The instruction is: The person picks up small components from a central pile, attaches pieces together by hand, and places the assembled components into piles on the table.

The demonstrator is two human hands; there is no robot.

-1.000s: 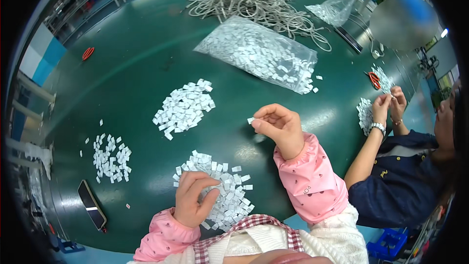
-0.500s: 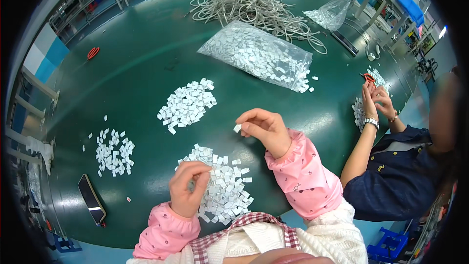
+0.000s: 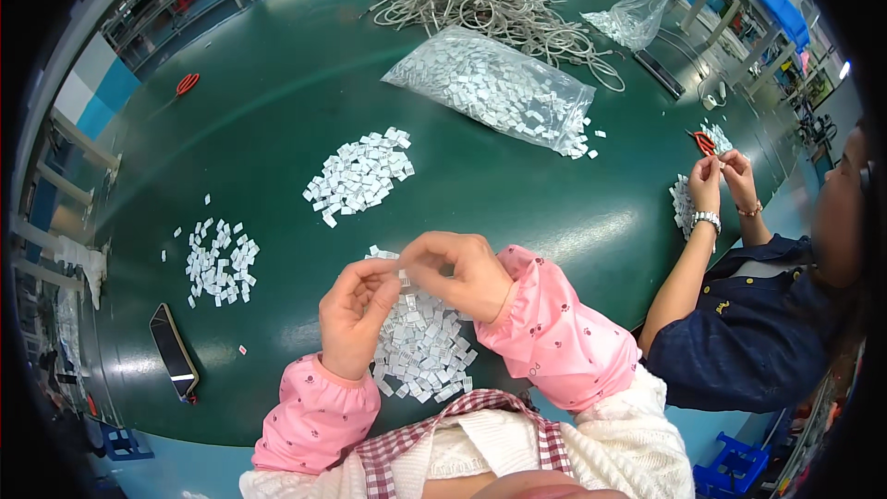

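My left hand (image 3: 354, 316) is closed in a pinch, thumb and forefinger together. My right hand (image 3: 462, 275) is brought up against it, its fingers also pinched and slightly blurred. The fingertips of both hands meet over the near pile of small white rectangular pieces (image 3: 427, 351). Whatever sits between the fingers is hidden. Another heap of white pieces (image 3: 358, 176) lies beyond my hands, and a looser scatter of white pieces (image 3: 222, 263) is off to the left.
A clear bag (image 3: 490, 83) of white pieces lies farther back, before tangled grey cables (image 3: 490, 5). A phone (image 3: 173, 351) and red-handled scissors (image 3: 188, 83) are at the left of the green table (image 3: 259, 139). On the right, a co-worker's hands (image 3: 716, 187) work near red-handled cutters (image 3: 704, 142).
My right hand, which held a small white piece out to the right, has moved left and nearer to meet my left hand. That piece is now out of sight. The co-worker's hands shifted slightly.
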